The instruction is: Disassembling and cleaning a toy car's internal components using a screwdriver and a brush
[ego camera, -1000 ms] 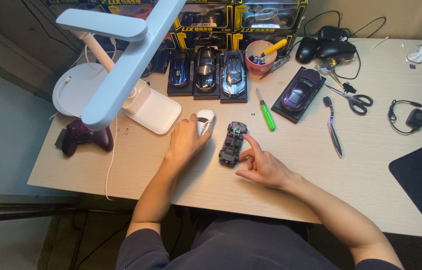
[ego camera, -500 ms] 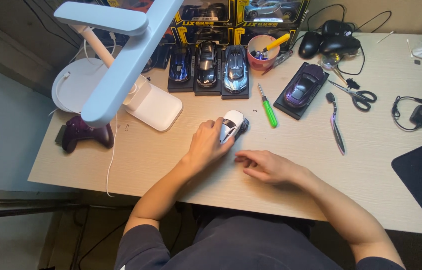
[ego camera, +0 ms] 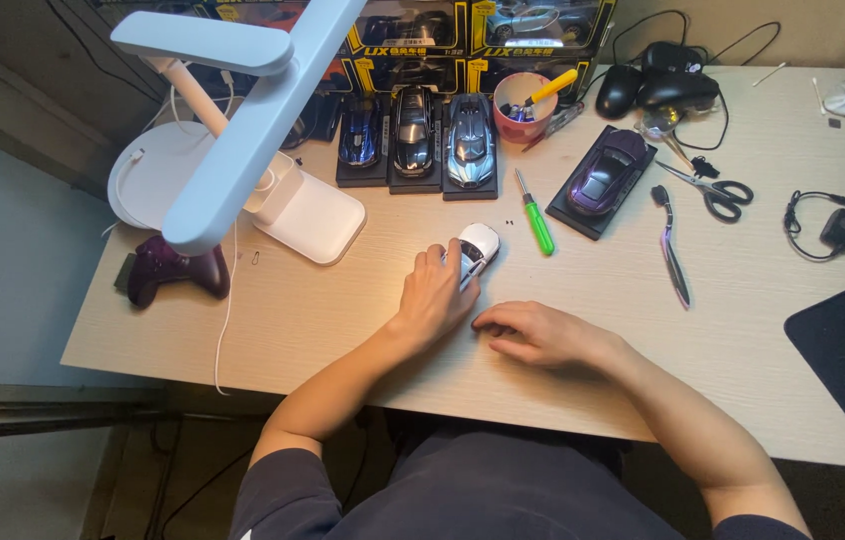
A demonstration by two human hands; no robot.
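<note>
Gripping one white model car, left hand; three displayed cars.

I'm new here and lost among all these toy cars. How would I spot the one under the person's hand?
Start at the white desk lamp and go right across the desk. The white model car lies under the left hand. The other cars are dark, blue or purple on black bases; this one sits bare on the wood.

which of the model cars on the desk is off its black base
The white model car under the left hand. It sits straight on the desk, while the blue car, black car, silver-blue car and purple car each sit on a black base.
</note>
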